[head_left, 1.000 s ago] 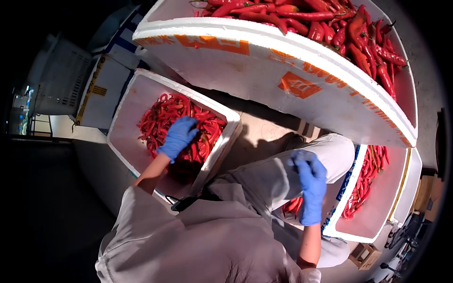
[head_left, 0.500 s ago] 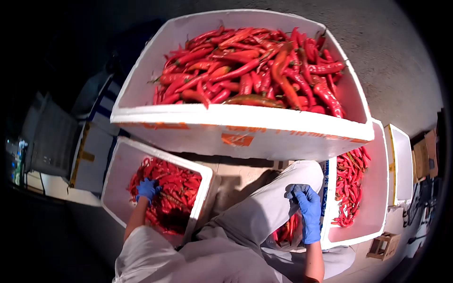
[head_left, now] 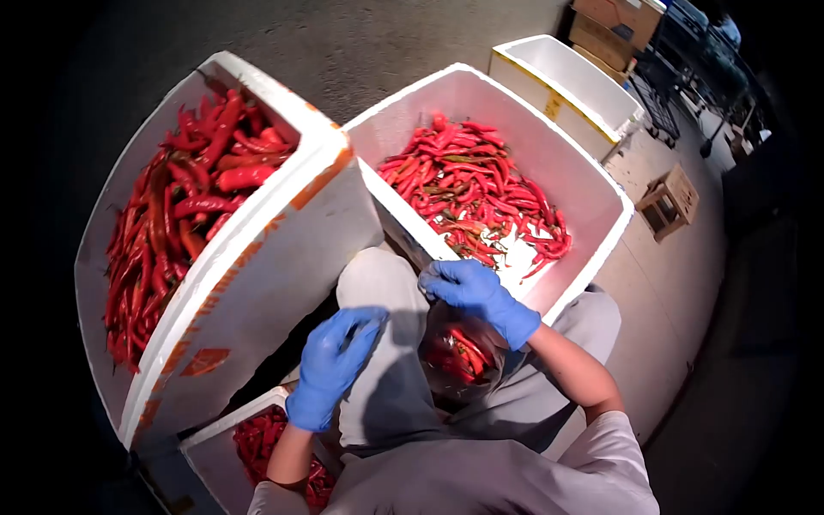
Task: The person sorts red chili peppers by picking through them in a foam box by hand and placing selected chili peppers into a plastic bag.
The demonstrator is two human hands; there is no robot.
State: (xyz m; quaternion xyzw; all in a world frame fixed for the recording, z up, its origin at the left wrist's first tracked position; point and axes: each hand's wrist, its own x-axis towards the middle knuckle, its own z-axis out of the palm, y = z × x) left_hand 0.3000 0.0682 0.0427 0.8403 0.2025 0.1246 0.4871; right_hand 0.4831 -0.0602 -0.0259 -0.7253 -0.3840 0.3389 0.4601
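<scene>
In blue gloves, my left hand (head_left: 335,365) hovers over my left thigh, fingers curled in towards the thumb; whatever they hold, if anything, does not show. My right hand (head_left: 476,296) is closed at the mouth of a clear plastic bag (head_left: 459,356) between my legs, which contains red chili peppers. Just beyond my right hand is a white foam box (head_left: 592,245) with a layer of red chili peppers (head_left: 468,176). A smaller foam box (head_left: 215,455) of chili peppers sits below my left forearm, partly hidden by it.
A large foam box (head_left: 232,296) heaped with red chili peppers stands at the left, tilted in view. Further off are another foam box (head_left: 549,73), cardboard boxes (head_left: 614,34) and a small wooden stool (head_left: 668,203) on the floor.
My left hand has come out of the smaller box of chili peppers and over to my thigh, near my right hand. The view has turned right; my right hand stays by the bag.
</scene>
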